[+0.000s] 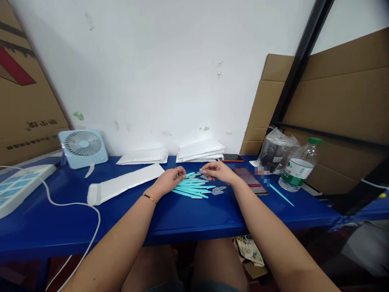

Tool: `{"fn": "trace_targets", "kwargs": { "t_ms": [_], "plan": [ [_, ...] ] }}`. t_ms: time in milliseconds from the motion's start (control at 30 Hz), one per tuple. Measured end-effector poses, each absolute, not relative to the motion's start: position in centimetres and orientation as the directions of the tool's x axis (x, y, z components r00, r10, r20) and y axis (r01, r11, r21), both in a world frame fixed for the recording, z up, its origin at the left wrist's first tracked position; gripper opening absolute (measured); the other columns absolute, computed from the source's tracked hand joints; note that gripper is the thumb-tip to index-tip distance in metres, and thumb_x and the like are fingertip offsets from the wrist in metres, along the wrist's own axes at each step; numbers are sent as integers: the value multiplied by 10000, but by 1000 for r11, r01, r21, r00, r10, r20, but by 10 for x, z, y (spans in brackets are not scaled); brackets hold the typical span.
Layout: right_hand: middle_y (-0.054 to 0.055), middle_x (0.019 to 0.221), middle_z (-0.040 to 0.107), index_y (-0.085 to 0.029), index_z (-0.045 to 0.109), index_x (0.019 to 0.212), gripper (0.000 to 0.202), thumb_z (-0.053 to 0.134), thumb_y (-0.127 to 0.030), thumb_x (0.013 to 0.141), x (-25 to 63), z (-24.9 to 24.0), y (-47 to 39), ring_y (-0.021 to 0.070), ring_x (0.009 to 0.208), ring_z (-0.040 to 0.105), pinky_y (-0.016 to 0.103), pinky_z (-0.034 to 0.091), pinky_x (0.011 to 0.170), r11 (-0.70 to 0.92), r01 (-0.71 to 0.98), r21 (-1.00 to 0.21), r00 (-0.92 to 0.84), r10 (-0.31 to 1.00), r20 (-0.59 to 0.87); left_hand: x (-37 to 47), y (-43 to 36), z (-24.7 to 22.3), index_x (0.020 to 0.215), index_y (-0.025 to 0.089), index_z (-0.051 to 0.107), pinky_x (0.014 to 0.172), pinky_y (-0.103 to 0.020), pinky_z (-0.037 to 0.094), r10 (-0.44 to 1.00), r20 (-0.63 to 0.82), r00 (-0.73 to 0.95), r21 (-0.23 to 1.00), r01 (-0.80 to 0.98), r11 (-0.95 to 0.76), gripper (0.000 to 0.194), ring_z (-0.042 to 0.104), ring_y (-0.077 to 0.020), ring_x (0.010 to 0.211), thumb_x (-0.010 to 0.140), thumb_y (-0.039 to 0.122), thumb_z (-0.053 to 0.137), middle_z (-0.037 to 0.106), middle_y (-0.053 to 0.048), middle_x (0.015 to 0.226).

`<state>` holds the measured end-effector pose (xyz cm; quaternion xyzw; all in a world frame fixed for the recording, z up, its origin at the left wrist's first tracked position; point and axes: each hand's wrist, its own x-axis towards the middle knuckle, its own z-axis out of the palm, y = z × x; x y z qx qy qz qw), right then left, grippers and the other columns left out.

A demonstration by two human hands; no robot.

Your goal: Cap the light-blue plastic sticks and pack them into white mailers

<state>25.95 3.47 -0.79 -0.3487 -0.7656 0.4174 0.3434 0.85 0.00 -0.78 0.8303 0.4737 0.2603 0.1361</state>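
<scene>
Several slim turquoise sticks (191,190) lie fanned out on the blue table in front of me. At their left ends is my left hand (169,180), its fingertips pinched on one turquoise stick that points to the right. Across from it, my right hand (221,172) is closed in a pinch on a small translucent piece (201,171), partly hidden by the fingers. More small translucent sleeve-like pieces (218,190) lie beside the stick tips, below my right hand. A long white pouch (124,184) rests flat to the left of my left hand.
Stacks of white packets (199,150) stand against the wall. A phone (252,180), a plastic bottle (298,168), a bagged dark container (275,152) and a lone turquoise stick (282,194) are on the right. A fan (83,147), white cable (97,219) and power strip (27,188) occupy the left.
</scene>
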Motion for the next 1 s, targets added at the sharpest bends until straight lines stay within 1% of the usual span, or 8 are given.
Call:
{"fn": "trace_targets", "kwargs": {
  "t_ms": [100,200,367,467,700,800,900,1000],
  "plan": [
    [14,573,604,-115,646,909,343,630,-396,713,255,-9,34,114,536,568,234,467,538,419,244,-874,-525,815,244,8,0,-7,924,206,569,570,-246,363,855,312,415,445,731,-517,348,533,-150,654,858,457,337,601,-6,745],
    [41,655,639,-125,637,935,319,594,-380,747,251,-11,33,146,629,613,254,484,589,470,248,-847,-521,802,293,8,2,-8,949,206,581,612,-250,386,847,318,426,454,716,-530,367,559,-161,713,865,458,329,628,-19,807],
    [51,748,650,-161,656,925,251,548,-340,787,246,-11,31,147,673,606,250,463,611,617,355,-702,-471,767,436,8,5,-10,968,200,591,643,-247,402,852,285,439,481,703,-523,414,570,-157,695,871,480,302,622,-12,728],
    [54,796,640,-167,666,902,219,544,-311,791,246,-10,30,137,665,581,249,453,600,667,383,-639,-478,735,481,9,5,-10,969,198,591,648,-244,400,854,268,446,491,699,-520,437,566,-153,686,872,494,285,614,-7,706],
    [48,805,644,-183,684,886,201,573,-314,783,235,-11,23,132,667,566,242,438,590,745,338,-575,-549,653,522,13,3,-11,830,190,604,593,-224,366,832,278,480,475,684,-553,441,523,-121,603,884,485,280,622,1,717],
    [46,837,656,-190,690,887,192,580,-304,779,233,-11,24,141,727,584,238,444,628,768,325,-551,-592,620,515,16,3,-13,879,200,607,590,-229,374,818,262,512,452,684,-572,398,528,-126,612,887,452,298,622,2,729],
    [45,877,662,-194,680,940,215,562,-289,787,245,-11,34,143,731,579,250,445,657,726,431,-536,-494,687,533,16,2,-13,1005,215,600,704,-260,408,793,323,516,401,685,-609,338,562,-167,797,863,423,374,628,-32,917],
    [44,877,664,-189,686,912,196,557,-229,770,267,-14,48,145,709,566,265,441,675,586,629,-511,-306,790,531,13,-2,-9,1037,222,601,770,-290,417,773,374,513,409,657,-634,353,539,-197,909,791,452,495,578,-54,1047]
  ]
}}
